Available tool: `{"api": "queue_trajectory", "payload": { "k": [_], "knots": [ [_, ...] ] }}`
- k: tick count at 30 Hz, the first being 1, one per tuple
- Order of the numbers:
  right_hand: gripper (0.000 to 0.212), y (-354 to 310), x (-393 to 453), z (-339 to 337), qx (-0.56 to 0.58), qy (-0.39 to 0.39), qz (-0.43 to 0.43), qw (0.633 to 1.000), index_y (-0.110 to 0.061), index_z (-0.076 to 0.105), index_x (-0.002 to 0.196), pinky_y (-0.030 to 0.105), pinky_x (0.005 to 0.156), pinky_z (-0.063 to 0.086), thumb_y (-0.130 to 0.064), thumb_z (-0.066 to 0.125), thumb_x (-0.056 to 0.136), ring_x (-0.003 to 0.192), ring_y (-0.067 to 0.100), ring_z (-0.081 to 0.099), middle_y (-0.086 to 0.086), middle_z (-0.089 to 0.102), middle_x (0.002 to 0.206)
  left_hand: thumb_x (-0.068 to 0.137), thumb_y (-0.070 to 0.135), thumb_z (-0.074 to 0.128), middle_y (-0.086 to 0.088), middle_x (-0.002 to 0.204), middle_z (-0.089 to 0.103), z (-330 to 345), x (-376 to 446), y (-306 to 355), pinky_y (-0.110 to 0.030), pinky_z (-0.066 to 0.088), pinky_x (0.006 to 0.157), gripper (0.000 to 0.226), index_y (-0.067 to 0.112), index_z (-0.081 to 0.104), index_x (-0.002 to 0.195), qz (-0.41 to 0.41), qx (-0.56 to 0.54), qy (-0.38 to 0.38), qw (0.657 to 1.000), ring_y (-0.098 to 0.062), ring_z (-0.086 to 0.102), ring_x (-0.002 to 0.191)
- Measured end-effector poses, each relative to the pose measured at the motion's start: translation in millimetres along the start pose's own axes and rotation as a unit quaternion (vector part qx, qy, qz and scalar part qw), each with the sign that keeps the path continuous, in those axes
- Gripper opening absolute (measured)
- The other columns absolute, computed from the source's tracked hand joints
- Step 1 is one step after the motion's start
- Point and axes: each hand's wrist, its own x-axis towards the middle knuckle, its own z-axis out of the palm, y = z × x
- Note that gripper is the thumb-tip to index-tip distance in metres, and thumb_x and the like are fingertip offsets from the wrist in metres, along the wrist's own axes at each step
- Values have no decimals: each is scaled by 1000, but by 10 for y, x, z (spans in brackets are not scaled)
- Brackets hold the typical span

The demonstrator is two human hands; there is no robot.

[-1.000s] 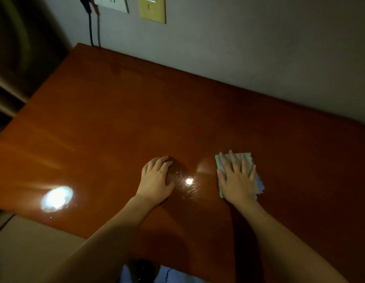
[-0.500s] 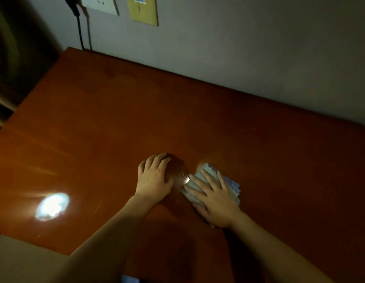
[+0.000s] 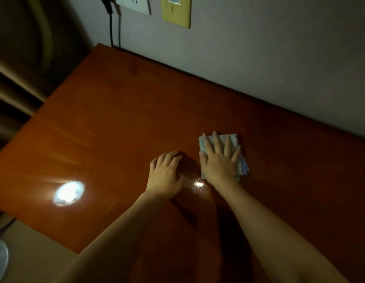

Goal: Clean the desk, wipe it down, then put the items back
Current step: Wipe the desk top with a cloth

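A glossy reddish-brown wooden desk [image 3: 120, 123] fills the view, with nothing on it but a cloth. My right hand [image 3: 217, 160] lies flat with spread straight fingers on a folded pale cloth [image 3: 241, 167], pressing it onto the desktop right of centre. My left hand [image 3: 166, 172] rests palm down on the bare wood just to the left of it, fingers loosely bent, holding nothing. A small gap with a bright light reflection separates the two hands.
The desk's far edge meets a grey wall with a white socket [image 3: 134, 4], a black plug and cable [image 3: 110, 23], and a yellow switch plate [image 3: 176, 11]. Beyond the desk's left edge is dark furniture [image 3: 20, 58]; pale floor [image 3: 34, 252] lies at the lower left.
My right hand slid the cloth left toward the left hand, then back to the right and farther from me. The left hand stayed in place on the desk.
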Motion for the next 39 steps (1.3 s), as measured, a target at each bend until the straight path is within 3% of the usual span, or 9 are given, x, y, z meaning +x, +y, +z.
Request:
{"api": "queue_trajectory", "payload": {
  "k": [4, 7, 10, 14, 18, 23, 29, 32, 39],
  "knots": [
    [57, 43, -457, 202, -39, 2, -127, 991, -34, 18, 149, 64, 110, 15, -47, 21, 93, 144, 33, 14, 0, 22, 157, 91, 37, 47, 5, 152, 25, -26, 128, -20, -37, 6, 115, 58, 24, 30, 145, -1, 11, -5, 1000, -16, 13, 141],
    [51, 579, -679, 321, -68, -29, -198, 977, -35, 31, 144, 61, 107, 14, -50, 29, 95, 142, 28, 20, -2, 34, 152, 90, 37, 48, 5, 152, 25, -37, 268, 70, -38, 7, 115, 59, 24, 31, 145, -5, 11, 1, 1000, -17, 13, 141],
    [54, 1037, -617, 182, -73, -15, -107, 991, -35, 26, 146, 65, 107, 24, -54, 14, 96, 141, 26, 20, -3, 32, 152, 90, 37, 48, 5, 152, 24, -25, 381, 188, -38, 6, 115, 59, 24, 31, 145, 0, 5, -5, 1000, -16, 11, 141],
    [56, 1192, -181, -61, -27, 18, 75, 997, -39, -5, 149, 59, 113, 0, -52, 10, 96, 145, 24, -11, -8, -7, 158, 90, 37, 49, 7, 152, 24, -6, 471, 248, -37, 5, 115, 59, 25, 31, 144, 8, 5, -8, 1000, -15, 10, 141],
    [56, 814, 477, -251, 29, 54, 161, 985, -35, -5, 150, 63, 112, 0, -48, 13, 99, 145, 32, -8, -1, -4, 160, 89, 37, 49, 8, 151, 24, -20, 596, 252, -37, 4, 115, 58, 26, 32, 144, 15, 10, -6, 1000, -14, 11, 141],
    [57, 379, 605, -219, 8, 35, 11, 999, -37, -6, 149, 62, 112, -4, -49, 17, 99, 145, 30, -13, -4, -7, 160, 88, 38, 50, 5, 150, 27, -16, 746, 320, -40, 7, 115, 60, 24, 32, 144, 11, 18, -2, 1000, -17, 14, 141],
    [57, 913, 168, -10, -19, 6, -136, 991, -40, 6, 148, 59, 111, -8, -55, 16, 94, 146, 22, -8, -8, 7, 159, 86, 37, 53, 5, 150, 28, 26, 892, 488, -42, 9, 113, 61, 24, 33, 143, 14, 20, 10, 1000, -18, 16, 140],
    [58, 1327, 79, -77, -20, 15, -70, 997, -40, 10, 147, 62, 112, 3, -59, 13, 92, 145, 20, -1, -6, 17, 158, 87, 37, 53, 5, 150, 27, 57, 1000, 593, -44, 7, 115, 61, 24, 33, 143, 25, 11, 6, 1000, -18, 13, 141],
    [55, 1524, 713, -382, 10, 64, 150, 987, -36, 0, 150, 60, 114, -1, -48, 16, 99, 146, 27, -7, -4, -2, 160, 83, 35, 57, 6, 145, 35, 149, 1149, 604, -41, 10, 111, 56, 25, 43, 137, 63, -26, 50, 996, -17, 21, 138]
  ]
}}
